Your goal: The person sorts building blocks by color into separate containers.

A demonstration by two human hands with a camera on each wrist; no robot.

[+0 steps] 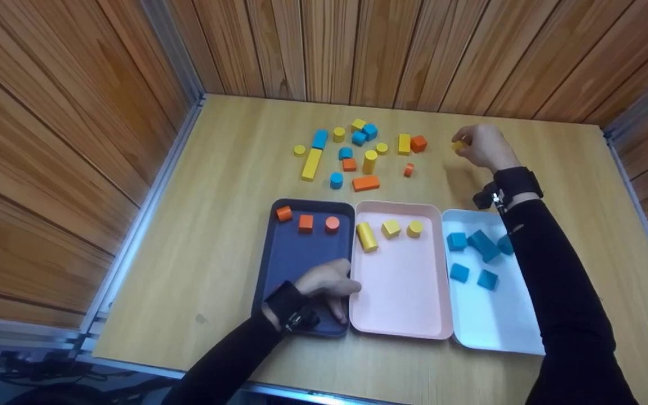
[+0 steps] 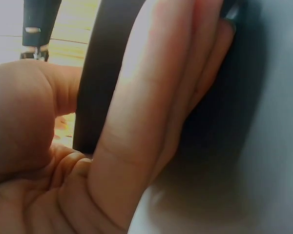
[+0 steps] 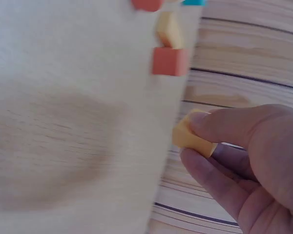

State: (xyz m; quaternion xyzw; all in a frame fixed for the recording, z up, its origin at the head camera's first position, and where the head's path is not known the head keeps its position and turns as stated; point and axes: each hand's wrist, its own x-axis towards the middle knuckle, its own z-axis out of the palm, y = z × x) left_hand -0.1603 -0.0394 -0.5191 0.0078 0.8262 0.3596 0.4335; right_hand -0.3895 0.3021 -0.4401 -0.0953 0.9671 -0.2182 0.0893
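My right hand (image 1: 484,145) is over the far right of the table, pinching a small yellow block (image 3: 193,136) between thumb and fingertips. In the right wrist view the block's flat sides show. Lower down, my left hand (image 1: 329,281) grips the right wall of the dark blue tray (image 1: 262,270). Its thumb reaches over toward the pink tray (image 1: 400,304), and the fingers lie inside the dark one. The left wrist view has the dark wall (image 2: 100,73) between thumb and fingers. Three orange blocks (image 1: 305,224) lie in the dark tray and three yellow ones (image 1: 367,237) in the pink.
A light blue tray (image 1: 493,320) with several blue blocks (image 1: 457,242) stands at the right, partly under my right forearm. Beyond the trays lie mixed yellow, blue and orange blocks, among them an orange block (image 1: 366,183). Wooden walls (image 1: 324,50) close off the back and sides.
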